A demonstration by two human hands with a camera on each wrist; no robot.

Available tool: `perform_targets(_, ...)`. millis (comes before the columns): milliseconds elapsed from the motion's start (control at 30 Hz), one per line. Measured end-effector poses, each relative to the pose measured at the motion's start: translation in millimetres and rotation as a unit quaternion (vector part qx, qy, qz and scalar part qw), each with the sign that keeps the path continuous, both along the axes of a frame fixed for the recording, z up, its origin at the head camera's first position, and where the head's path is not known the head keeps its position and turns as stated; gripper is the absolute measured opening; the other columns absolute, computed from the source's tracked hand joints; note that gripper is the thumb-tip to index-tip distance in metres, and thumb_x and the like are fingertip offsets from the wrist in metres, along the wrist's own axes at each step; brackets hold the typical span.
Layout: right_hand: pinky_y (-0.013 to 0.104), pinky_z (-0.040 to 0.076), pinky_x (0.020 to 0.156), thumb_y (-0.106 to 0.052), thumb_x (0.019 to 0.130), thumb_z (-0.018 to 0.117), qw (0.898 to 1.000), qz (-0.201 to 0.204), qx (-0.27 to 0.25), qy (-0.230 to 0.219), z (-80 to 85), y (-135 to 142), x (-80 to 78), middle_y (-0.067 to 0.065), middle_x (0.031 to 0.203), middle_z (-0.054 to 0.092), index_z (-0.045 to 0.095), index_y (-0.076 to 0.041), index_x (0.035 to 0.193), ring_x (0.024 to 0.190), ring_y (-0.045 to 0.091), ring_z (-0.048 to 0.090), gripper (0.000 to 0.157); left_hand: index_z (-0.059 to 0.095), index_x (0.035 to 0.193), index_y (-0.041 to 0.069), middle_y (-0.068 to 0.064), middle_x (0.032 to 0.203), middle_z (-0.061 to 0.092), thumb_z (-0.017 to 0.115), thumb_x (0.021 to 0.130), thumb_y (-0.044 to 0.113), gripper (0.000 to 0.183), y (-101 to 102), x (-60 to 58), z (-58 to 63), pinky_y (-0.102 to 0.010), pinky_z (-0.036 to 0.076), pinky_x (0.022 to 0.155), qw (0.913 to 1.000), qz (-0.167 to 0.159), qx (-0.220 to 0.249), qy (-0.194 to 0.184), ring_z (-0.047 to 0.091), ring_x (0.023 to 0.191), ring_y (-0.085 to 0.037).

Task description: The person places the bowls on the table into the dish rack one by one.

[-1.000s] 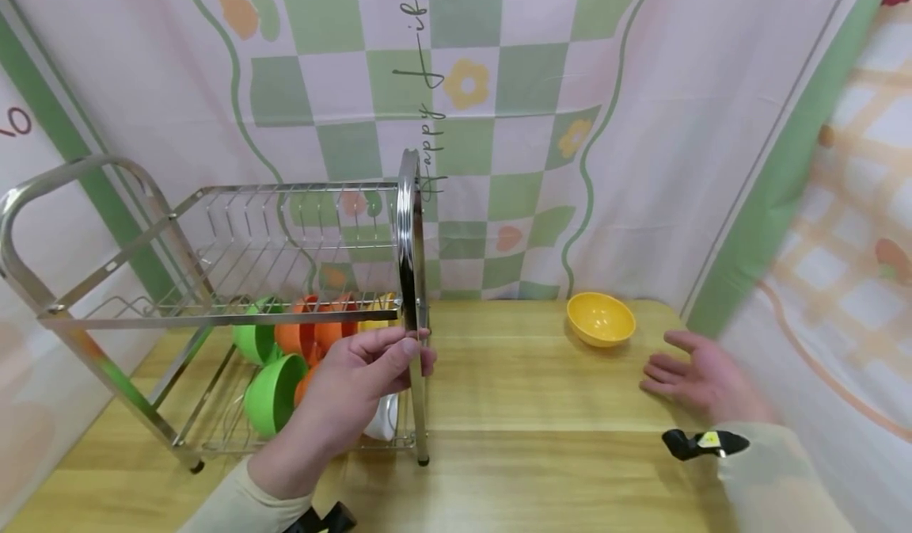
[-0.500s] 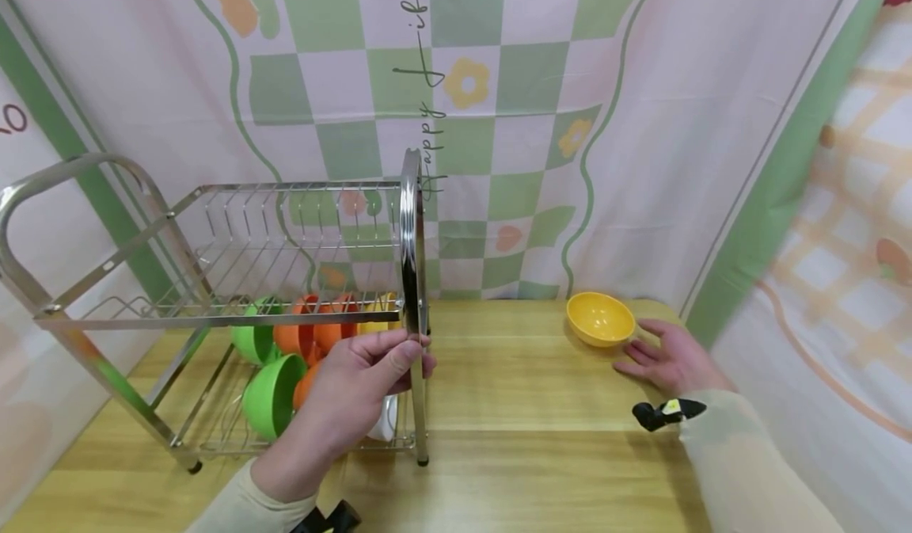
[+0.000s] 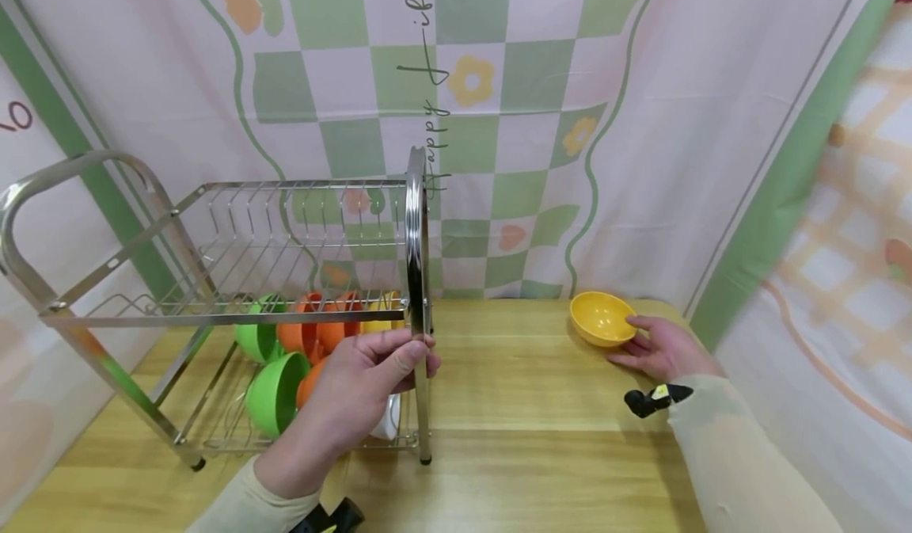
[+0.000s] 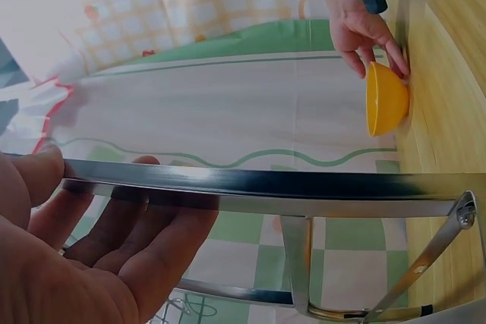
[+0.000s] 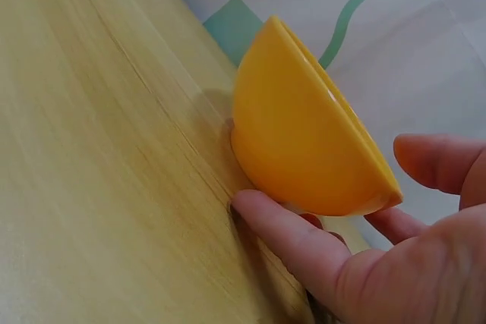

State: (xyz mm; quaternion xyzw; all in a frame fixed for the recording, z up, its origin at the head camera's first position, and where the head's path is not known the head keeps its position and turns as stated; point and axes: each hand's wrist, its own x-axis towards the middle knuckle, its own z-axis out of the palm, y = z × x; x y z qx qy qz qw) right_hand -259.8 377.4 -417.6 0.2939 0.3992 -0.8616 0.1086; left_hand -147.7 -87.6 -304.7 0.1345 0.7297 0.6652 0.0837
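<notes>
In the head view my left hand [image 3: 356, 382] grips the right upright of a silver two-tier dish rack [image 3: 416, 240]. The left wrist view has its thumb on one side of the metal bar and its fingers curled on the other. Over at the right, my right hand [image 3: 666, 348] is at a small yellow bowl [image 3: 601, 319] that stands upright on the table. Seen from the right wrist, the fingers [image 5: 296, 240] reach under the bowl's side, while the thumb [image 5: 433, 158] hovers near the rim, apart from it.
On the rack's lower tier sit several bowls: green bowls [image 3: 271, 394], orange bowls [image 3: 299, 331], a yellow one [image 3: 378, 319] and a white item [image 3: 388, 420] partly behind my left hand. Wire slots [image 3: 306, 248] form the upper tier. A patterned curtain [image 3: 499, 121] hangs behind the wooden table [image 3: 513, 406].
My right hand has moved left to the yellow bowl, its thumb now by the rim and its fingers beside the base. The left hand keeps its grip on the dish rack.
</notes>
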Motion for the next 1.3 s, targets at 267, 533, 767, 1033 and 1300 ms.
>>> perform_targets(267,0.055,0.033,0.107,-0.004,0.106,0.039,1.0,0.014,-0.007,0.007,-1.0,3.5,-3.3,0.006,0.164,-0.003,-0.013,-0.03,0.158,0.147,0.025,0.012,0.078,0.076,0.105,0.011,-0.007,0.096,0.073,0.067,0.096,0.028,0.022,0.0,0.3,0.4,-0.039,0.055,0.089,1.0,-0.001,-0.005,0.0,0.066,0.101,-0.021)
perform_targets(533,0.053,0.033,0.108,-0.002,0.105,0.042,0.999,0.009,-0.036,0.007,-3.5,8.9,-3.8,0.002,0.164,-0.005,-0.014,-0.029,0.157,0.147,0.024,0.01,0.081,0.076,0.105,0.011,-0.007,0.096,0.073,0.067,0.096,0.029,0.022,-0.1,0.5,1.3,-0.04,0.055,0.089,1.0,-0.001,-0.009,-0.001,0.066,0.101,-0.021)
perform_targets(767,0.053,0.035,0.107,0.0,0.104,0.045,0.998,0.004,-0.059,0.007,-3.2,8.5,-2.4,0.001,0.164,-0.005,-0.012,-0.033,0.158,0.147,0.024,0.012,0.085,0.077,0.104,0.012,-0.004,0.097,0.073,0.066,0.096,0.031,0.023,1.0,0.1,0.5,-0.039,0.055,0.088,0.9997,0.004,-0.024,0.007,0.066,0.101,-0.02)
perform_targets(1033,0.051,0.036,0.107,0.001,0.103,0.046,0.997,0.035,-0.051,0.038,-1.0,7.4,9.5,0.011,0.163,-0.004,-0.009,-0.032,0.159,0.144,0.034,0.021,0.085,0.077,0.101,0.014,-0.002,0.095,0.073,0.066,0.096,0.029,0.02,3.8,1.9,-0.7,-0.037,0.056,0.086,0.9988,0.023,-0.036,0.023,0.066,0.1,-0.019)
perform_targets(1300,0.051,0.034,0.108,0.0,0.102,0.052,0.995,0.063,-0.017,0.078,8.4,2.8,31.5,0.023,0.146,0.019,-0.01,-0.027,0.159,0.091,0.035,0.064,0.089,0.077,0.103,0.015,-0.001,0.093,0.073,0.067,0.096,0.029,0.019,4.7,3.6,-4.5,-0.035,0.057,0.084,0.9983,0.034,-0.034,0.035,0.067,0.099,-0.017)
